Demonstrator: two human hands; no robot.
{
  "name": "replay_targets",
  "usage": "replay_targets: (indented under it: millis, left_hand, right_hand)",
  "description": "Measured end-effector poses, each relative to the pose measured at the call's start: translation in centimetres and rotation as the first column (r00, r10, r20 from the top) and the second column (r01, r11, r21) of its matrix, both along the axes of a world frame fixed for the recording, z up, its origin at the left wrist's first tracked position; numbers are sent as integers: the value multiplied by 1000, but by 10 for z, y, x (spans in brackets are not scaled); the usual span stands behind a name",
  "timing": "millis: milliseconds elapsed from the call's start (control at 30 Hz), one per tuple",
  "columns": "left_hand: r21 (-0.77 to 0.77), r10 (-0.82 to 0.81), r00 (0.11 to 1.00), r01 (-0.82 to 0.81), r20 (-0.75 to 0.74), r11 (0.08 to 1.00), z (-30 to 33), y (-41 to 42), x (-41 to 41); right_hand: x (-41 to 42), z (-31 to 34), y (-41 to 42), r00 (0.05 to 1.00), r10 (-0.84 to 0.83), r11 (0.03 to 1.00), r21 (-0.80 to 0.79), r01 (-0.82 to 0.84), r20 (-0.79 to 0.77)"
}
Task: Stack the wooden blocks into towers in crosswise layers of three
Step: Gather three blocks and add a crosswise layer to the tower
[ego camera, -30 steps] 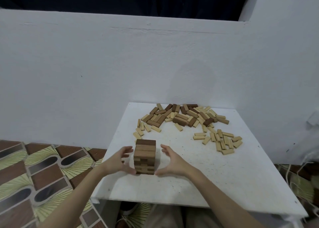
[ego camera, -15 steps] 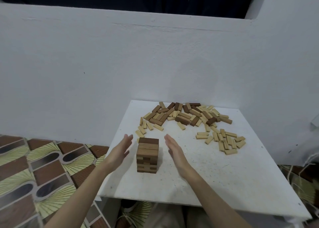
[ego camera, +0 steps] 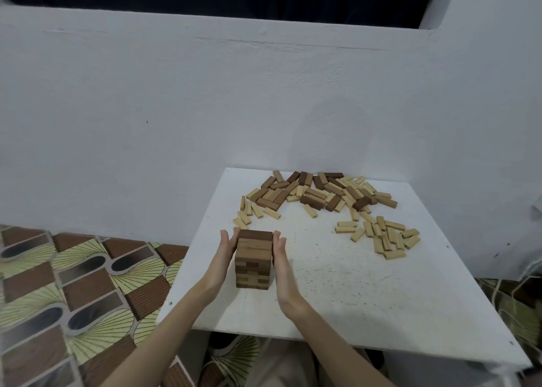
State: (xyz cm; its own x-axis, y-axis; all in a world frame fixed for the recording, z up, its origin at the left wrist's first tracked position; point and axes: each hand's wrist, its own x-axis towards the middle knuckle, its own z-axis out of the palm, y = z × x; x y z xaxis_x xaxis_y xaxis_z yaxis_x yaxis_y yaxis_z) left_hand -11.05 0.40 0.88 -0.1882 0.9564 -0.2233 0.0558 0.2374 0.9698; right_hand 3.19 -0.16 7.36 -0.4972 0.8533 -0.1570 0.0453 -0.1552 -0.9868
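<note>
Both flat palms press the tower [ego camera: 253,259], left hand [ego camera: 224,253] at nine o'clock, right hand [ego camera: 281,256] at three, fingers straight. Tower stands upright near the worktop's [ego camera: 366,298] front-left; loose blocks [ego camera: 319,194] lie at one o'clock, right hand nearer.

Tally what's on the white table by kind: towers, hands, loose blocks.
Tower: 1
Hands: 2, left hand and right hand, flat against the tower's sides
Loose blocks: dozens, pale and dark, too jumbled for an exact count
Total: 3 countable things, plus the loose blocks
</note>
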Motion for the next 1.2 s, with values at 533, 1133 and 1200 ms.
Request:
replay_targets:
  millis: [533, 1133, 1200]
  left_hand:
    - [-2, 51, 999, -51, 15, 999, 7, -3, 10]
    - [239, 127, 932, -46, -340, 970, 54, 33, -17]
    - [218, 142, 914, -61, -380, 974, 46, 38, -26]
  right_hand:
    - [-3, -19, 8, 994, -59, 992, -119, 48, -96]
    - [84, -51, 101, 930, -326, 938, 180, 296, 172]
    - [86, -62, 107, 925, -313, 945, 171, 280, 214]
